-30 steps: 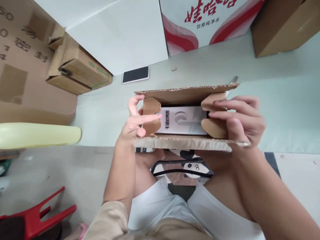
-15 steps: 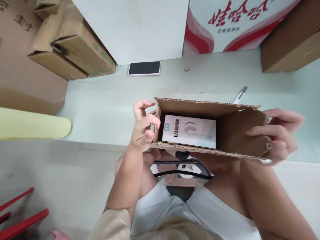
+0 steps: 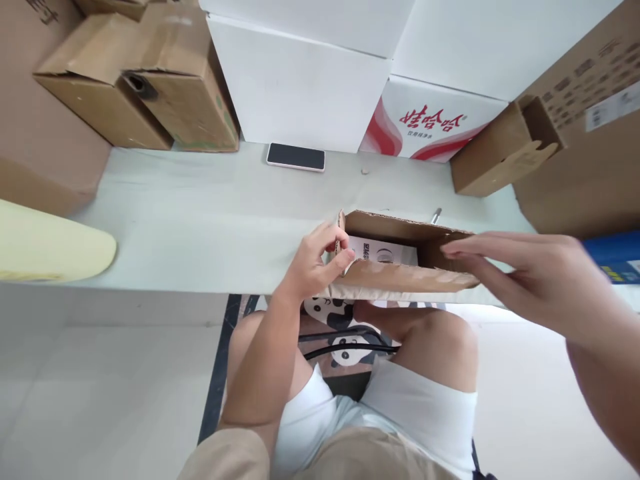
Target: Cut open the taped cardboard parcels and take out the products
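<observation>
An open-topped cardboard box rests at the front edge of the table, its long side toward me. Inside it at the left lies a white printed carton, partly hidden by the near wall. My left hand is closed on the left end of the cardboard box, thumb and fingers pinching the wall. At the other end, my right hand reaches over the rim with thumb and fingers drawn together on the right end wall. Just behind the box a slim, silvery box cutter is partly covered.
On the table a phone lies before large white boxes. Brown cartons stand back left. A small open carton is back right. A pale yellow roll juts in from the left.
The cardboard box has gone lower and tipped so less of its inside shows. My right hand has shifted from outside the right end to over its rim. The view takes in more of the background.
</observation>
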A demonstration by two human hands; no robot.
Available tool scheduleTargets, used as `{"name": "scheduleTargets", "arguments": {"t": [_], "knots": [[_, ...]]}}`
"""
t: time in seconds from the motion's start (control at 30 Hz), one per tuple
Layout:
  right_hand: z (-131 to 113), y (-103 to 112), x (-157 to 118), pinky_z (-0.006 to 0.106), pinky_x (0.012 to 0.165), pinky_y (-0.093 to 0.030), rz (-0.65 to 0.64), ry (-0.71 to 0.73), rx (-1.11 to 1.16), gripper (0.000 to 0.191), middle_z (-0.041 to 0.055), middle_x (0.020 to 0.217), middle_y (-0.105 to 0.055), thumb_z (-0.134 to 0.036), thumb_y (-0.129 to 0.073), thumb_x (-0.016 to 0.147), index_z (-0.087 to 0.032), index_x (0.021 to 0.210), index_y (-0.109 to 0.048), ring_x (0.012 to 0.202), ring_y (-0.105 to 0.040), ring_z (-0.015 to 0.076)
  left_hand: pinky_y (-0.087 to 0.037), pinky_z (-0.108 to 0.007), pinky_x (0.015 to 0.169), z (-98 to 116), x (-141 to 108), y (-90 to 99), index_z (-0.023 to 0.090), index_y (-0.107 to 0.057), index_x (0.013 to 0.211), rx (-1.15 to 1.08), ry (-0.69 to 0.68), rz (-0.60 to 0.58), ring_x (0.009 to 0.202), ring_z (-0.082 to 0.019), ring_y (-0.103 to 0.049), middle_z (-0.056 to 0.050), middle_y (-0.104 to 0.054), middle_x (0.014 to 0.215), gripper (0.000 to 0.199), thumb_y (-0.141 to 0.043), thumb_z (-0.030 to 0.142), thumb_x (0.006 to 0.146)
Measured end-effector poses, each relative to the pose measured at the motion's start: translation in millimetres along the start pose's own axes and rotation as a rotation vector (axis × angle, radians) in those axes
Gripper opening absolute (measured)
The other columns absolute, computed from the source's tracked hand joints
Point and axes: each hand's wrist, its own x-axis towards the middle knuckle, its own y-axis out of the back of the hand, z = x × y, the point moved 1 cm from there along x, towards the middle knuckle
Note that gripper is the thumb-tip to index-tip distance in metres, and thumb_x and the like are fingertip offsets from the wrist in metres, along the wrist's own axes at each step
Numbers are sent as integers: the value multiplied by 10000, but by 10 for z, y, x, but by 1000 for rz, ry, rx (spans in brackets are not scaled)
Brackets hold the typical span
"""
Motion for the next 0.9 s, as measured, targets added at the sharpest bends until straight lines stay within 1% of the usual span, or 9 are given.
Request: {"name": "scheduleTargets", "arguments": {"t": [0.1,0.2,0.27,0.37,0.43,0.53,0.67,0.8,0.9], "knots": [[-132,-109,338,288,575,-531,-446,-76,-5,377,16,840,-807,-244,-395,1028,-276,1083,-767,640,-738,165,-406,-268,607,17,-17,9,227,-507,772,-18,32,-9,608,-126,-445,43,-501,649,149,-576,289,888],[-168,-259,583,261,527,-445,-776,-192,-128,325,-13,706,-756,-233,-478,982,-282,1156,-747,553,-676,150,-365,-247,549,34,-35,14,225,-517,763,-23,75,-10,546,-108,-405,67,-442,586,121,-586,275,850],[-175,-363,683,268,574,-462,-790,-125,-218,354,23,847,-801,-289,-609,915,-271,1249,-726,688,-728,186,-352,-239,531,47,-42,17,224,-521,762,-34,102,-3,525,-101,-396,75,-425,565,118,-577,281,849],[-176,-534,761,308,699,-533,-741,48,-296,688,118,1270,-772,-339,-717,821,-213,1486,-595,1020,-759,276,-350,-233,520,61,-45,22,226,-519,759,-46,109,-2,512,-98,-405,77,-432,549,106,-569,276,837],[-182,-649,794,331,750,-556,-773,77,-353,842,151,1410,-702,-292,-735,797,-188,1593,-478,1125,-739,309,-343,-232,507,62,-44,26,227,-516,755,-48,108,-3,495,-97,-400,79,-432,532,84,-561,251,821],[-221,-783,832,350,729,-553,-855,34,-478,726,171,1381,-712,-194,-659,860,-181,1568,-499,1079,-754,317,-315,-229,480,54,-45,34,225,-507,735,-52,116,13,462,-88,-373,83,-410,509,72,-542,207,795],[-291,-859,826,393,759,-561,-863,110,-563,491,202,1326,-722,-126,-487,952,-126,1431,-595,1060,-755,339,-302,-222,464,57,-51,42,219,-500,697,-55,97,28,444,-79,-366,83,-408,495,89,-539,174,762],[-278,-868,757,409,756,-577,-831,145,-572,515,219,1258,-742,-134,-479,951,-87,1456,-562,1032,-764,354,-294,-217,453,73,-58,47,216,-503,673,-38,67,35,435,-75,-356,84,-401,483,96,-532,147,733],[-229,-885,721,419,774,-594,-813,166,-564,588,228,1304,-724,-150,-533,914,-75,1498,-533,1041,-764,357,-298,-214,451,78,-57,50,213,-506,661,-23,50,44,431,-74,-363,79,-414,481,107,-534,145,738]]}}
